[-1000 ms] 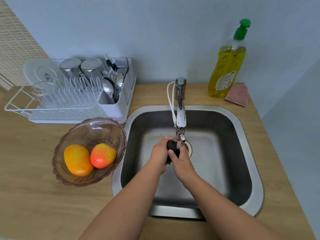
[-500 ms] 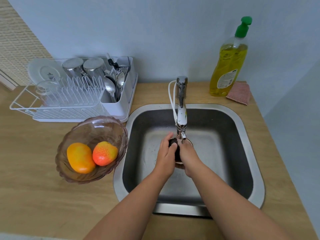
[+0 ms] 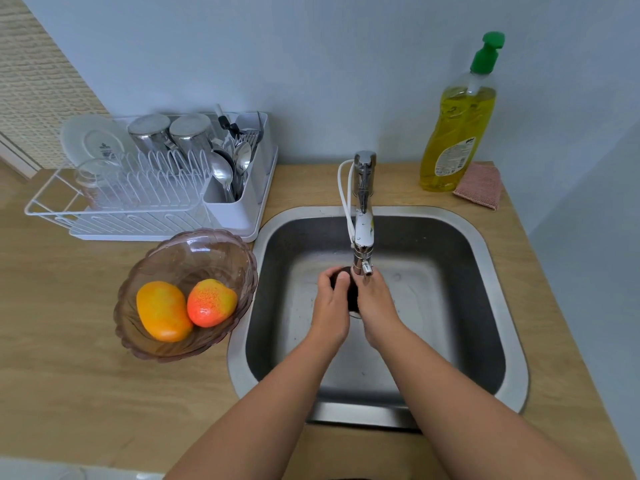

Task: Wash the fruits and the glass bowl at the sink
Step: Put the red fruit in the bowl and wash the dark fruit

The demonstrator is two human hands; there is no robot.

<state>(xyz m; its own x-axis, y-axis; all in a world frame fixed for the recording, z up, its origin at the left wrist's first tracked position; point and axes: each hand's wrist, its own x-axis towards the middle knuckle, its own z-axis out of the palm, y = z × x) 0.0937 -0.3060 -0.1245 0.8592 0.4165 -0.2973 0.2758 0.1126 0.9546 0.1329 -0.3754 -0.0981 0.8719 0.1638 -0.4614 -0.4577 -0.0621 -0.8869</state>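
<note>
We've got both hands, left hand (image 3: 330,306) and right hand (image 3: 375,303), cupped round a dark fruit (image 3: 341,277) under the tap (image 3: 362,237), over the sink (image 3: 498,271). Two orange fruits (image 3: 162,311) sit in the glass bowl (image 3: 194,251) on the worktop (image 3: 69,375).

There is just one camera, worn on the person's head. It looks forward and down from close above, with the sink (image 3: 377,306) in the middle of the frame, the counter (image 3: 69,375) at lower left, and the wall (image 3: 311,64) across the top.
</note>
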